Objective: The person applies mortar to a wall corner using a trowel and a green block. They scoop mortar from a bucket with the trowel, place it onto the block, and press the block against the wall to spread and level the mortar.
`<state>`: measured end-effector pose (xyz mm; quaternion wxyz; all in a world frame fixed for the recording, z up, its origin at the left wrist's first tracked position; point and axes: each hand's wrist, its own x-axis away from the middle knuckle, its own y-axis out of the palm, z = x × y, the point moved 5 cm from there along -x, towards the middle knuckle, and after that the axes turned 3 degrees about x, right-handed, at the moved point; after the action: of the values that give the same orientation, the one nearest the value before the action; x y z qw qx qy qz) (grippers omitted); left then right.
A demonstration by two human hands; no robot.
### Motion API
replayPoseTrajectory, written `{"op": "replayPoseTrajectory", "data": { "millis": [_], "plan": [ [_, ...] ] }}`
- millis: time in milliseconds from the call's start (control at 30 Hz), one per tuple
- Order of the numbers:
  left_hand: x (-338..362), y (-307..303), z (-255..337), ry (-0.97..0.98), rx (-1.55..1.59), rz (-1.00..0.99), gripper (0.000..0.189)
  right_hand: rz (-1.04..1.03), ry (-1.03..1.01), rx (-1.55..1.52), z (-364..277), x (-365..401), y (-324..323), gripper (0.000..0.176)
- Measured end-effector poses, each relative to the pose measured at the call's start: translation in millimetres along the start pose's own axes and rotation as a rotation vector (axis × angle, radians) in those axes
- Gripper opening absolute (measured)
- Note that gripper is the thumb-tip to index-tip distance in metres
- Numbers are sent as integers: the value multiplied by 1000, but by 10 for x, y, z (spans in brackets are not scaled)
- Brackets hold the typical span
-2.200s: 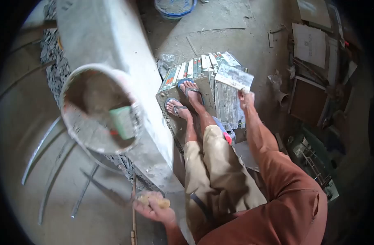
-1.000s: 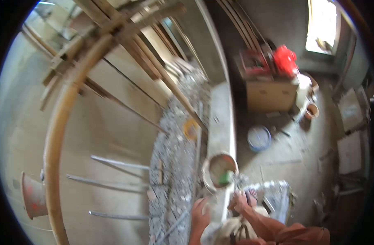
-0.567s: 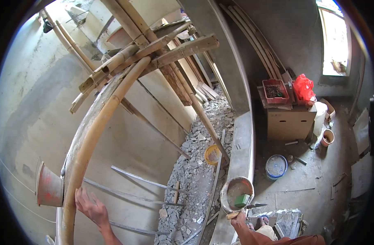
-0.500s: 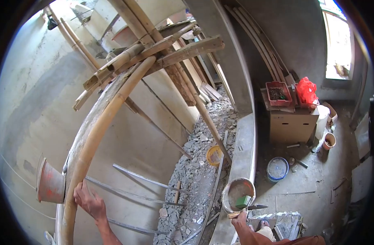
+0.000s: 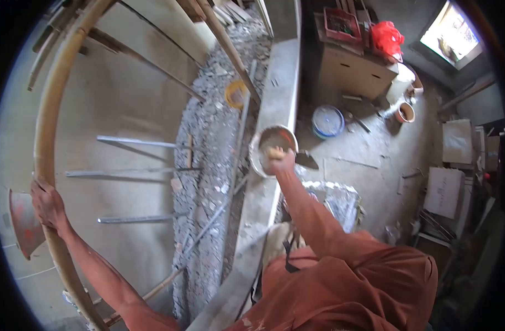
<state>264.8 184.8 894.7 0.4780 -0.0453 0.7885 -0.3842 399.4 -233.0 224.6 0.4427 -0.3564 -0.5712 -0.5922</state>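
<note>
My left hand (image 5: 48,205) is wrapped round a long bamboo pole (image 5: 44,138) at the left, beside a red-stained bucket (image 5: 25,223). Over the mouth of a round bucket (image 5: 254,144) on the concrete ledge, my right hand (image 5: 283,163) is closed on a wooden handle (image 5: 275,154). A pointed metal blade (image 5: 306,160) shows just right of that hand; whether it belongs to the handle is unclear. Wet grey material lies inside the bucket, with a small orange-red mark near its rim. The green block is not visible.
Rubble (image 5: 208,149) fills a strip left of the ledge (image 5: 279,83), with metal bars and a yellow bucket (image 5: 236,94). On the right floor stand a blue-rimmed bucket (image 5: 328,122), a cardboard box (image 5: 354,74) and an orange pot (image 5: 405,112). A red bag (image 5: 386,38) lies on the box.
The view has tipped downward and turned right. My right hand has moved from the bucket's near edge to over its mouth. My left hand still holds the bamboo.
</note>
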Motion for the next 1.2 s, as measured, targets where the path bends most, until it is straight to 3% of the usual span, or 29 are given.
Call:
{"op": "replayPoseTrajectory", "data": {
  "millis": [33, 167, 233, 300, 367, 433, 500, 567, 600, 667, 700, 733, 767, 833, 900, 967, 1033, 1100, 1200],
  "plan": [
    [-19, -16, 1, -54, -13, -32, 57, 92, -33, 17, -135, -29, 66, 41],
    [-70, 26, -33, -138, 4, -52, 67, 84, -10, 291, -726, 705, 539, 36],
    [-106, 72, -103, -168, 18, -108, 67, -173, 66, 336, -1018, 630, 498, 37],
    [-205, 259, -299, -73, 88, -54, 65, -88, 39, 406, -1335, 904, 450, 37],
    [-305, 349, -398, -76, -11, -116, 65, -129, -151, 686, -1600, 1306, 513, 39],
    [-191, 188, -305, -103, -40, -182, 66, -104, -156, 779, -1970, 1336, 454, 37],
    [-59, -133, 85, -127, -55, -255, 75, -424, -620, 1652, -2544, 965, 253, 34],
    [32, -339, 351, -151, -57, -313, 91, -318, -504, 1419, -2724, 1172, 204, 33],
    [80, -362, 390, -152, -59, -325, 91, 8, -270, 850, -2514, 1719, 288, 32],
    [110, -382, 427, -103, -127, -342, 73, -16, -294, 884, -2990, 1475, 131, 31],
    [113, -278, 283, -116, -121, -338, 73, -29, -311, 913, -3018, 1629, 126, 29],
    [76, -58, 44, -97, -76, -320, 66, 116, -242, 794, -3104, 1798, 51, 29],
    [-15, 162, -156, -90, -11, -270, 62, 176, -256, 1127, -3122, 2134, 35, 30],
    [-133, 167, -90, -110, 93, -74, 63, -431, -314, 823, -3407, 1800, -47, 29],
    [48, 94, -6, -162, 120, 20, 62, -533, -971, 1173, -3826, 1411, -75, 25],
    [117, 209, -12, -221, 149, 42, 59, -86, -356, 711, -3662, 1467, -165, 29],
    [21, 166, 91, -256, 200, 116, 59, 159, -305, 654, -3612, 1594, -233, 34],
    [-78, -53, 402, -228, 276, -101, 58, 141, -219, 625, -3598, 1518, -225, 33],
    [-261, -134, 815, -153, 288, 38, 58, 204, -302, 608, -3508, 1436, -136, 31]
  ]
}}
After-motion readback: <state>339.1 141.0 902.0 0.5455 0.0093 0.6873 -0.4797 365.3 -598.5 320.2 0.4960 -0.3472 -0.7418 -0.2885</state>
